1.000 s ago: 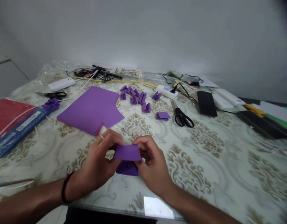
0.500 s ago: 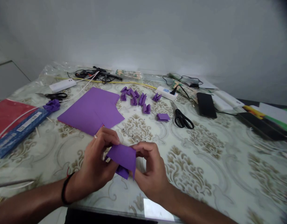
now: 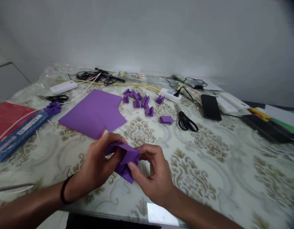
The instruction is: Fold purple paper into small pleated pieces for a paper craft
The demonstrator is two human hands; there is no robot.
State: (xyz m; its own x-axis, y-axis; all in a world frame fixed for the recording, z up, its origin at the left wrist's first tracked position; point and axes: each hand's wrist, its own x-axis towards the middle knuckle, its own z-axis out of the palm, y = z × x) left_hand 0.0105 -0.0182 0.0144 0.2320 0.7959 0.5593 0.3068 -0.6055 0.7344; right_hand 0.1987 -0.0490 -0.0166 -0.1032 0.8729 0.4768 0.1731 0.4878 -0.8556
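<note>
Between my two hands is a partly folded piece of purple paper, raised above the table near its front edge. My left hand grips its left side, with the thumb tucked inside a fold. On the right side, my right hand pinches the paper, its thumb pressing on the front flap. Beyond the hands lies a stack of purple sheets, with a red edge showing at its near corner. Several small folded purple pieces sit farther back, and a flat folded piece lies to their right.
Black-handled scissors lie right of the folded pieces, near a phone and a white power strip. At left are a red and blue packet, crumpled purple paper and more scissors. Cables run along the back.
The purple paper has tilted and its folds have opened up toward me. My right thumb has come onto its front, and my left thumb has moved into the fold.
</note>
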